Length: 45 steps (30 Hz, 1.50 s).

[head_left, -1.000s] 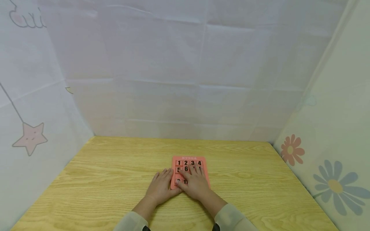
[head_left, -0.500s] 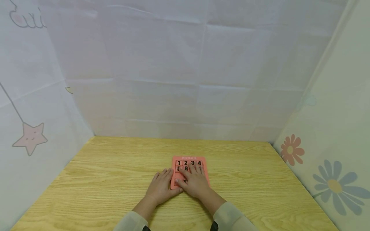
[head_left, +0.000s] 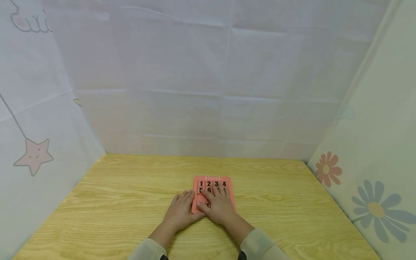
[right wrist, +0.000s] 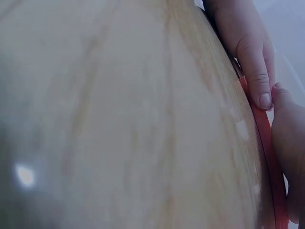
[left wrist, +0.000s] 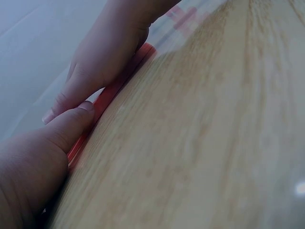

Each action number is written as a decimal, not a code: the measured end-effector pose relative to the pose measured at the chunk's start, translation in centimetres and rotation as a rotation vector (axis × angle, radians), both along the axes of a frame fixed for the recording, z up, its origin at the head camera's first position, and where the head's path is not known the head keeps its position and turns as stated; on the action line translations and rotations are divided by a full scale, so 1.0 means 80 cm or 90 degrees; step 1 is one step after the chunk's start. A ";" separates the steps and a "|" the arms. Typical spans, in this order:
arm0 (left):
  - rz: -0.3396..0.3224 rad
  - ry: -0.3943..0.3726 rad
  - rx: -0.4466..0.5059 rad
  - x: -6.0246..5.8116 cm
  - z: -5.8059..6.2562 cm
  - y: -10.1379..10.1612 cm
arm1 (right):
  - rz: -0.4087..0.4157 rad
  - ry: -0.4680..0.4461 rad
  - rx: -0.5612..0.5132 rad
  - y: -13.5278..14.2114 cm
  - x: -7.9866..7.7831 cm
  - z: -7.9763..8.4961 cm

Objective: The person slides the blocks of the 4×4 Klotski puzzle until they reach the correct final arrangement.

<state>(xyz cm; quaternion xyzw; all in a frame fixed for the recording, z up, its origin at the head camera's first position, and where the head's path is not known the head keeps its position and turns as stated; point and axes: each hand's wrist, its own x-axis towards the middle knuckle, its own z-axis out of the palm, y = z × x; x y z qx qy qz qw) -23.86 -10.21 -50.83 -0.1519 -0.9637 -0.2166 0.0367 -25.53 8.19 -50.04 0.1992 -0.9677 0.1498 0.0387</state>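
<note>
A pink number sliding puzzle [head_left: 212, 178] lies flat on the table, its black digits 1 to 4 along the top row and 5 and 6 below. My left hand [head_left: 179, 213] holds its lower left corner, fingers along the left side and thumb at the near edge. Spread over the tiles, my right hand [head_left: 221, 207] rests with its fingers fairly straight. Its thumb [head_left: 204, 208] touches the lower left part of the board, and it hides most of the lower right tiles. In the left wrist view, the left thumb [left wrist: 71, 125] meets the red puzzle edge [left wrist: 102, 101].
The wooden table [head_left: 130, 187] spreads around the puzzle on all sides. Pale cloth walls stand at the back [head_left: 182, 115], left and right. A star print [head_left: 34, 155] marks the left one, flower prints [head_left: 377, 209] the right.
The 5 tile has shifted slightly upward. A digit visible at the lower left by the right thumb a second ago no longer shows. Both hands have hardly moved.
</note>
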 end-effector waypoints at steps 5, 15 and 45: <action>-0.002 0.004 -0.003 -0.001 -0.001 0.000 | 0.004 0.004 -0.006 0.002 0.003 0.000; -0.005 0.001 -0.010 0.000 -0.002 -0.002 | 0.019 0.005 -0.012 0.004 0.012 -0.002; -0.001 -0.005 -0.007 0.001 0.001 0.000 | 0.066 0.014 -0.026 0.016 0.050 -0.002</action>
